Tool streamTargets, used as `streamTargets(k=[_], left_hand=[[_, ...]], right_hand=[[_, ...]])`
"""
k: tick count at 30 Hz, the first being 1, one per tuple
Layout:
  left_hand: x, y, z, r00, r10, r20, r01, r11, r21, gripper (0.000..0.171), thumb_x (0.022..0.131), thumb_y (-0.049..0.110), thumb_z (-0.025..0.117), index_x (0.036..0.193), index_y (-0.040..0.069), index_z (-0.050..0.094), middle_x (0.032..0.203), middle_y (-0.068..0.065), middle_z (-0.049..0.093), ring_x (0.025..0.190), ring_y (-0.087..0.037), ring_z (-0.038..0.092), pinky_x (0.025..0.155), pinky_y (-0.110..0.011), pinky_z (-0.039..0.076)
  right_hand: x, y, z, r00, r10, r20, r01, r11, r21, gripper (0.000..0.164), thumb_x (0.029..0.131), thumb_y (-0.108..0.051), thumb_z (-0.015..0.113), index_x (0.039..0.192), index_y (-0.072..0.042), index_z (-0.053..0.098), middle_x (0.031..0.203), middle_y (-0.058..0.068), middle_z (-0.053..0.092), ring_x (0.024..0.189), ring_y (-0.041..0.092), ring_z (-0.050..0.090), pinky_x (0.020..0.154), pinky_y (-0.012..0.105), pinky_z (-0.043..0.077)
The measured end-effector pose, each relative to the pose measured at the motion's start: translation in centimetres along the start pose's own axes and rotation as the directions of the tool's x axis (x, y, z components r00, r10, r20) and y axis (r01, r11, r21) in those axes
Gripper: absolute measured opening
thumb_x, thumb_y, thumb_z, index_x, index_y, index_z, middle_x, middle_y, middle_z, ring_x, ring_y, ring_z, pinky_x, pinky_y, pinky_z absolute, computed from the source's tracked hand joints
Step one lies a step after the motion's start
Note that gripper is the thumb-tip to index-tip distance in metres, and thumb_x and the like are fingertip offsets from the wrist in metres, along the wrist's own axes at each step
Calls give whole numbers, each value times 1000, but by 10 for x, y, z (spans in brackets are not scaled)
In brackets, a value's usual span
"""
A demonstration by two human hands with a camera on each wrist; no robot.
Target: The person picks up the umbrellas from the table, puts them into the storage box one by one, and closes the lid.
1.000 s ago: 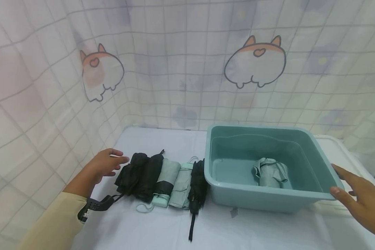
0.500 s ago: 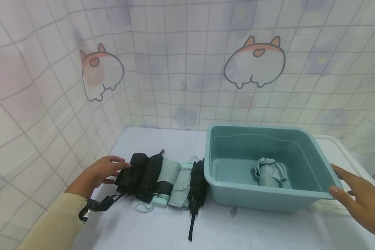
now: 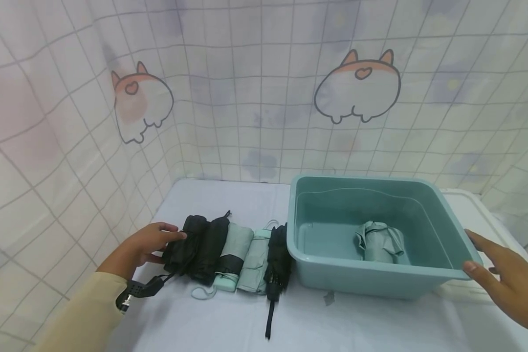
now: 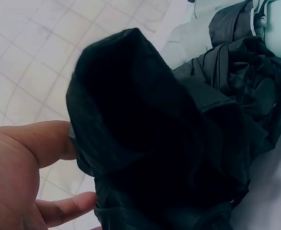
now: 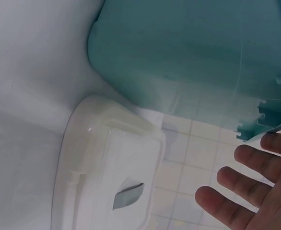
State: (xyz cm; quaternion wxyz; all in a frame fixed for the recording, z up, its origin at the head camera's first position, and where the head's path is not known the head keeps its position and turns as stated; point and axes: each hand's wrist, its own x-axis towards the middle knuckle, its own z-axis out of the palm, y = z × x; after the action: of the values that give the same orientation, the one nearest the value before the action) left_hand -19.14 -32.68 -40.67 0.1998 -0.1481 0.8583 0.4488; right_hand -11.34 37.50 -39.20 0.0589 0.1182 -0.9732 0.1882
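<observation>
Left hand (image 3: 151, 243) now touches the leftmost black umbrella (image 3: 179, 253) on the table (image 3: 202, 325); a second ago it hovered just beside. Can't tell if it grips. Right hand (image 3: 510, 281), fingers straight, touches teal bin (image 3: 352, 278) at its right rim, unchanged.

the left hand (image 3: 149, 239) touches a black umbrella (image 3: 181, 253), leftmost of five in a row on a white cloth (image 3: 202, 322). the right hand (image 3: 508, 278) touches a teal tub (image 3: 356, 281) on its right side; inside lies a green umbrella (image 3: 380, 249). behind hangs a checked curtain (image 3: 251, 112).
</observation>
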Motion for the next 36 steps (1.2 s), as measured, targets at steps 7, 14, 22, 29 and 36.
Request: streamTargets(k=[7, 14, 22, 29, 36], left_hand=[[5, -4, 3, 1000, -1, 15, 1, 1000, 4, 71, 96, 36, 71, 145, -5, 41, 145, -34, 44, 129, -53, 46, 93, -63, 52], [6, -4, 6, 1000, -16, 13, 16, 1000, 18, 72, 96, 34, 71, 148, -3, 39, 145, -36, 41, 123, -50, 50, 90, -63, 54], [11, -6, 8, 999, -28, 26, 27, 999, 26, 75, 95, 34, 72, 153, 1, 37, 151, -36, 34, 128, -54, 45, 92, -65, 52], [12, -4, 9, 999, -26, 42, 26, 1000, 7, 75, 95, 32, 72, 153, 0, 36, 150, -37, 33, 128, -56, 45, 89, -66, 52], [14, 0, 10, 998, -39, 53, 38, 999, 10, 75, 94, 30, 73, 150, -5, 38, 145, -37, 40, 125, -53, 48, 86, -64, 55]], right_hand=[[1, -2, -2, 1000, -3, 5, 3, 1000, -3, 75, 106, -30, 57, 156, 11, 19, 132, 45, 47, 111, 67, 47, 74, 76, 48], [2, -3, -4, 1000, -22, 12, 21, 1000, 8, 74, 106, -28, 57, 157, 10, 19, 133, 45, 47, 112, 67, 47, 74, 77, 48], [1, -3, -5, 1000, 5, 28, -5, 1000, -6, 76, 106, -31, 56, 158, 9, 16, 133, 46, 45, 112, 68, 46, 75, 77, 48], [0, -3, -5, 1000, 3, 26, -3, 1000, -4, 74, 106, -31, 56, 158, 8, 18, 134, 45, 46, 113, 68, 46, 75, 77, 47], [-2, -3, -5, 999, -6, 31, 7, 1000, -7, 73, 107, -30, 54, 157, 8, 18, 132, 47, 46, 111, 70, 47, 71, 77, 49]])
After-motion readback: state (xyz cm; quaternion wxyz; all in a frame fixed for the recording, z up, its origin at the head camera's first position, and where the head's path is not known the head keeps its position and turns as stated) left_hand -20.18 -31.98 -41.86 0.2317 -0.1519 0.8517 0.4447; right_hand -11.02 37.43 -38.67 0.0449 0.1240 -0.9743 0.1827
